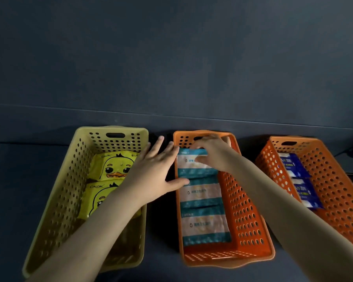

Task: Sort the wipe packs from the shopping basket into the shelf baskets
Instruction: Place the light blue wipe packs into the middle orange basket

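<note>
Three perforated baskets stand in a row on a dark shelf. The yellow basket [55,200] at left holds two yellow duck-print wipe packs [112,166]. The middle orange basket [247,210] holds three teal-and-white wipe packs in a line. My right hand [212,153] pinches the farthest teal pack [194,169] at its far end inside this basket. My left hand [153,169] lies with straight fingers against the middle basket's left rim, thumb touching the pack's edge. The right orange basket [334,190] holds blue wipe packs [300,180]. The shopping basket is out of view.
A dark wall rises right behind the baskets. Narrow gaps of dark shelf surface [159,231] separate the baskets. My forearms cross over the yellow basket and the gap beside the right basket.
</note>
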Tool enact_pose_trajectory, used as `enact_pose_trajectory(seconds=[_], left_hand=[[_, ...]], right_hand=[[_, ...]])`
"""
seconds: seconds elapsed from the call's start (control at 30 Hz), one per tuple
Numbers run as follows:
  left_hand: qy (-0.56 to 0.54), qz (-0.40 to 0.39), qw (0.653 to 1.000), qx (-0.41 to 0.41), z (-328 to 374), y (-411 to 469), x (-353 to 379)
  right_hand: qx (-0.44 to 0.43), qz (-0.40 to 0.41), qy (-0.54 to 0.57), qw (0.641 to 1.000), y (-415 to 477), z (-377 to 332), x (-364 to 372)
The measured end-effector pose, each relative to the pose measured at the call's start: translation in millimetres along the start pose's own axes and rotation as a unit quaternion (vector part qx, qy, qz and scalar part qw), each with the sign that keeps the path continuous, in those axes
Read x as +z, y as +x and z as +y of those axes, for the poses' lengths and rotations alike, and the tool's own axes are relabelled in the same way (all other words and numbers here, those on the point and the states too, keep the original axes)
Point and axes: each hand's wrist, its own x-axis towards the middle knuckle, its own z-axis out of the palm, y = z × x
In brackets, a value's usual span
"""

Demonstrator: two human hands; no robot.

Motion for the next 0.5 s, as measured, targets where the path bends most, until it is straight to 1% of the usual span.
enact_pose_trajectory(seconds=[0.07, 0.17, 0.23, 0.37, 0.5], left_hand=[[0.014, -0.001, 1.0, 0.015, -6.3, -1.9, 3.6], [0.008, -0.012, 1.0, 0.024, -9.8, -0.6, 5.8], [0.014, -0.012, 1.0, 0.024, -10.7, 1.1, 7.4], [0.028, -0.029, 0.999, 0.02, -10.8, 1.5, 8.1], [0.025, -0.027, 0.999, 0.014, -10.5, 2.9, 7.8]], right_hand=[[-0.002, 0.013, 0.004, 1.0, -3.2, 5.3, 8.6], [-0.018, -0.007, 0.035, 0.999, -9.8, 13.0, 25.2], [-0.007, -0.016, 0.035, 0.999, -10.7, 13.4, 34.4], [0.008, -0.004, 0.046, 0.999, -6.9, 7.2, 44.5], [0.003, 0.007, 0.048, 0.999, -1.6, 9.1, 46.2]])
